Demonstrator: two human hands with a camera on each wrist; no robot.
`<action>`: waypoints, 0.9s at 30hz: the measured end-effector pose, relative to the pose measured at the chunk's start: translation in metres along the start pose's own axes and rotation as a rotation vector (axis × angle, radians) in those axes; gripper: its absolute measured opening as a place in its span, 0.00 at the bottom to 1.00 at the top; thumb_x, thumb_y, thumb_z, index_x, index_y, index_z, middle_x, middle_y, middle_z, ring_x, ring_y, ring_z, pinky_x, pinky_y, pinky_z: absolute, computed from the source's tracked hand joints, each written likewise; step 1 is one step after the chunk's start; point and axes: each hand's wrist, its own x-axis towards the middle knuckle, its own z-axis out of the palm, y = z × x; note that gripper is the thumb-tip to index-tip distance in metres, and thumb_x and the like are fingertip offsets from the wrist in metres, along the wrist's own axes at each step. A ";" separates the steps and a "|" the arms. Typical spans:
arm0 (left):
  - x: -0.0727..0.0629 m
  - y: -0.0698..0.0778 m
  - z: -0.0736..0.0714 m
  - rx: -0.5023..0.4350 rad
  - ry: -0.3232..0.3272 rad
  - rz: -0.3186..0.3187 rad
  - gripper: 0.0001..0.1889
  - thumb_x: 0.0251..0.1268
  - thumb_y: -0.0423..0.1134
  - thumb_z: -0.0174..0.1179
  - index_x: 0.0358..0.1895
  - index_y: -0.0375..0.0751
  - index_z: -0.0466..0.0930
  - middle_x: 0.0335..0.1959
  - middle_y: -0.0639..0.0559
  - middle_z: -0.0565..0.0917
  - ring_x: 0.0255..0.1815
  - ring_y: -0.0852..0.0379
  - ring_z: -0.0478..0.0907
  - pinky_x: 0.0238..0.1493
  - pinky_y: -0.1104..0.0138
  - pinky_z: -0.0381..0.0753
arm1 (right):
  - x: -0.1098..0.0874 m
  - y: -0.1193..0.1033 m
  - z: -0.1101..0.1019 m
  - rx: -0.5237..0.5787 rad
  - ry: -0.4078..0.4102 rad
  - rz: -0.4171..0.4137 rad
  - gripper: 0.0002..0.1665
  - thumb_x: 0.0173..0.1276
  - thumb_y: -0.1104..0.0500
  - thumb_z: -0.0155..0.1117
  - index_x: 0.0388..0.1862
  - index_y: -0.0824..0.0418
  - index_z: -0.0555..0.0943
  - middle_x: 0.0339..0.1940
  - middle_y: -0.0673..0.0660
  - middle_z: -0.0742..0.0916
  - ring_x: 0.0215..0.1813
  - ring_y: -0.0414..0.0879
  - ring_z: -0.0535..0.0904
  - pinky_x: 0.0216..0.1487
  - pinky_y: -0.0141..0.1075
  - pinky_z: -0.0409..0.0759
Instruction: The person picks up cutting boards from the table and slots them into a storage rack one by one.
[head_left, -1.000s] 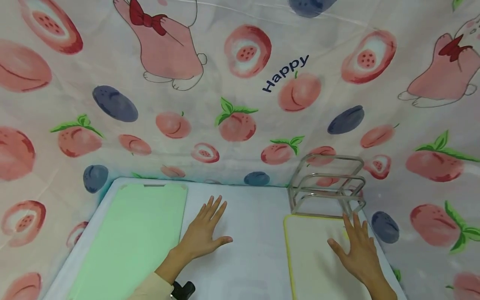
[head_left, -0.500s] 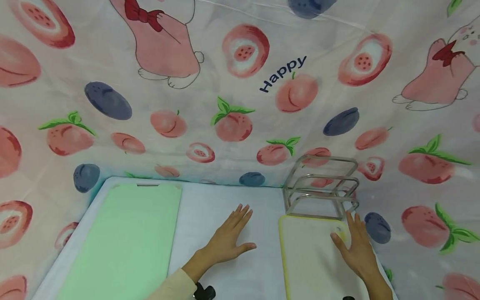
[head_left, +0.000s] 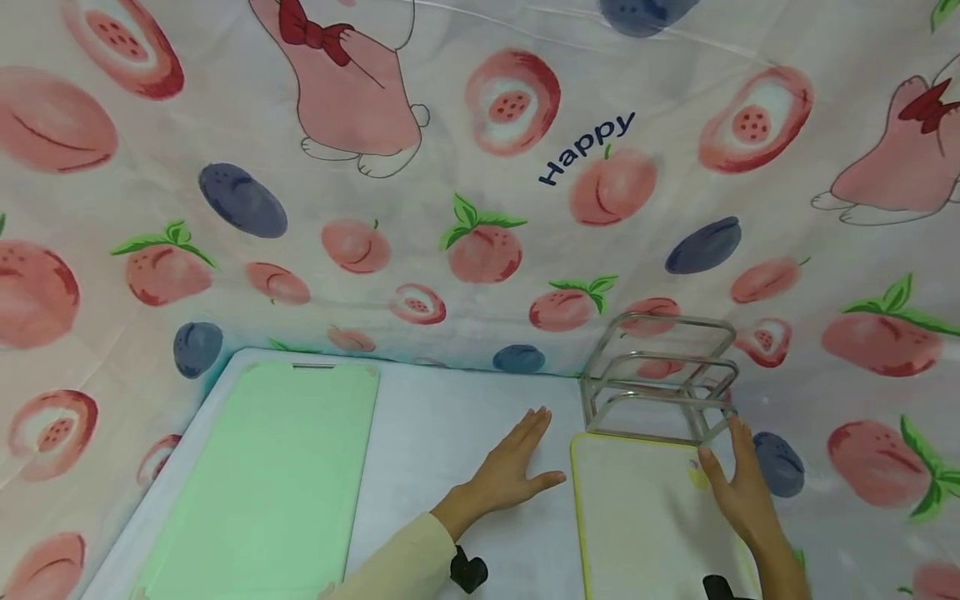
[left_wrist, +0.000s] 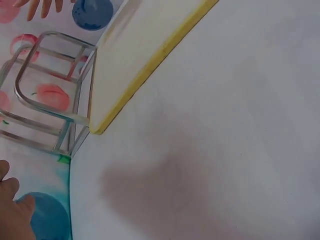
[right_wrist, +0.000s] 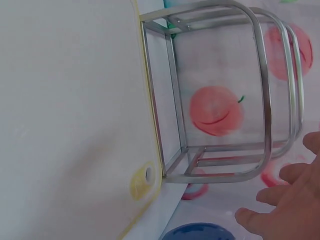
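Note:
My left hand [head_left: 506, 472] is held above the white tabletop, fingers straight and thumb out, just left of a cream cutting board [head_left: 637, 517] with a yellow edge. Over that board's right side is my right hand [head_left: 742, 492], fingers extended, its fingertips near the front right corner of a metal wire rack [head_left: 660, 387]. In the right wrist view, the right hand [right_wrist: 292, 200] shows beside the rack [right_wrist: 265, 90], and the board's yellow corner hole [right_wrist: 148, 175] lies close to the rack's base. Neither hand holds anything.
On the left lies a large light green board [head_left: 262, 475] with a slot at its far end. A fruit-and-rabbit printed cloth [head_left: 420, 208] hangs behind the table and along its sides. The rack stands at the back right, against the cloth.
My left hand has moved right, from beside the green board towards the yellow-edged one. The right hand has shifted slightly right and turned more edge-on. The boards and rack stay put.

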 end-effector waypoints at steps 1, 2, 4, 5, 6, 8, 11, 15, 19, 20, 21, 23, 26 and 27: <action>0.002 0.000 0.002 -0.009 -0.006 -0.011 0.45 0.66 0.61 0.54 0.76 0.40 0.46 0.77 0.50 0.49 0.76 0.51 0.45 0.67 0.53 0.59 | 0.001 0.001 -0.002 0.001 0.002 0.010 0.44 0.77 0.48 0.44 0.77 0.60 0.33 0.75 0.68 0.35 0.71 0.73 0.30 0.59 0.73 0.35; 0.005 0.001 0.004 -0.023 -0.013 -0.020 0.44 0.66 0.60 0.55 0.77 0.41 0.46 0.77 0.50 0.49 0.76 0.51 0.45 0.67 0.53 0.59 | 0.003 0.003 -0.004 0.003 0.004 0.018 0.44 0.77 0.48 0.44 0.77 0.60 0.32 0.75 0.68 0.35 0.71 0.73 0.30 0.60 0.73 0.35; 0.010 0.000 0.009 -0.029 -0.022 -0.019 0.44 0.66 0.59 0.55 0.76 0.41 0.47 0.77 0.50 0.49 0.76 0.50 0.46 0.67 0.53 0.60 | 0.006 0.004 -0.007 0.003 0.014 0.031 0.44 0.77 0.48 0.43 0.77 0.60 0.32 0.75 0.68 0.35 0.71 0.73 0.31 0.61 0.72 0.35; 0.012 0.000 0.011 -0.026 -0.028 -0.012 0.43 0.67 0.59 0.54 0.76 0.41 0.47 0.77 0.51 0.49 0.75 0.51 0.47 0.67 0.54 0.60 | 0.007 0.005 -0.008 -0.005 0.019 0.042 0.44 0.77 0.47 0.43 0.77 0.60 0.32 0.75 0.68 0.35 0.72 0.72 0.31 0.61 0.71 0.35; 0.015 0.000 0.012 -0.028 -0.033 -0.003 0.43 0.67 0.58 0.54 0.76 0.41 0.48 0.77 0.50 0.50 0.75 0.50 0.47 0.68 0.54 0.59 | 0.009 0.005 -0.008 -0.008 0.024 0.049 0.44 0.77 0.47 0.43 0.77 0.60 0.32 0.75 0.69 0.36 0.72 0.72 0.31 0.62 0.70 0.35; 0.020 -0.001 0.014 -0.005 -0.032 0.024 0.42 0.67 0.58 0.54 0.76 0.40 0.50 0.76 0.49 0.53 0.75 0.50 0.50 0.69 0.55 0.57 | 0.012 0.006 -0.009 -0.011 0.031 0.065 0.44 0.77 0.47 0.43 0.77 0.61 0.33 0.75 0.70 0.38 0.72 0.71 0.32 0.63 0.69 0.35; 0.027 -0.001 0.016 0.036 -0.027 0.054 0.41 0.67 0.57 0.55 0.75 0.38 0.52 0.75 0.46 0.56 0.74 0.49 0.52 0.70 0.57 0.53 | 0.015 0.008 -0.008 -0.002 0.025 0.101 0.45 0.77 0.46 0.42 0.77 0.62 0.32 0.75 0.71 0.38 0.73 0.70 0.32 0.64 0.68 0.35; 0.034 0.001 0.016 0.025 -0.061 0.047 0.41 0.66 0.57 0.55 0.75 0.39 0.52 0.74 0.45 0.56 0.74 0.50 0.51 0.71 0.57 0.50 | 0.023 0.010 -0.009 0.043 0.008 0.162 0.45 0.77 0.44 0.39 0.76 0.62 0.29 0.75 0.71 0.37 0.72 0.71 0.32 0.65 0.67 0.35; 0.039 0.008 0.018 -0.033 -0.110 -0.003 0.41 0.67 0.58 0.54 0.76 0.42 0.49 0.75 0.46 0.54 0.75 0.51 0.49 0.71 0.56 0.50 | 0.031 0.013 -0.011 0.077 -0.009 0.229 0.46 0.77 0.41 0.37 0.75 0.60 0.25 0.75 0.69 0.35 0.72 0.72 0.32 0.65 0.67 0.35; 0.040 0.009 0.019 -0.055 -0.115 -0.022 0.41 0.67 0.58 0.54 0.76 0.43 0.49 0.76 0.47 0.54 0.75 0.51 0.48 0.71 0.55 0.51 | 0.033 0.014 -0.012 0.088 -0.011 0.241 0.47 0.77 0.41 0.37 0.75 0.61 0.25 0.75 0.69 0.35 0.71 0.73 0.33 0.65 0.67 0.36; 0.041 0.010 0.021 -0.071 -0.119 -0.043 0.41 0.67 0.58 0.54 0.76 0.44 0.49 0.76 0.47 0.53 0.75 0.51 0.48 0.70 0.55 0.52 | 0.035 0.014 -0.012 0.101 -0.013 0.255 0.47 0.77 0.40 0.37 0.75 0.61 0.25 0.74 0.69 0.35 0.71 0.73 0.33 0.65 0.67 0.37; 0.043 0.013 0.025 -0.109 -0.124 -0.085 0.40 0.67 0.58 0.54 0.76 0.46 0.50 0.76 0.49 0.52 0.75 0.52 0.47 0.70 0.54 0.54 | 0.038 0.015 -0.011 0.117 -0.018 0.286 0.48 0.76 0.39 0.36 0.74 0.61 0.24 0.74 0.68 0.34 0.71 0.74 0.34 0.66 0.66 0.38; 0.047 0.017 0.030 -0.163 -0.116 -0.100 0.40 0.68 0.57 0.54 0.76 0.44 0.51 0.76 0.48 0.52 0.75 0.51 0.47 0.70 0.55 0.52 | 0.041 0.018 -0.011 0.132 -0.022 0.318 0.49 0.76 0.39 0.36 0.74 0.62 0.23 0.74 0.69 0.33 0.71 0.74 0.33 0.66 0.65 0.38; 0.049 0.018 0.031 -0.169 -0.113 -0.095 0.40 0.68 0.57 0.54 0.76 0.43 0.50 0.76 0.48 0.53 0.75 0.52 0.47 0.71 0.55 0.51 | 0.042 0.019 -0.011 0.130 -0.025 0.327 0.49 0.76 0.38 0.37 0.74 0.63 0.23 0.74 0.69 0.33 0.71 0.73 0.32 0.66 0.65 0.37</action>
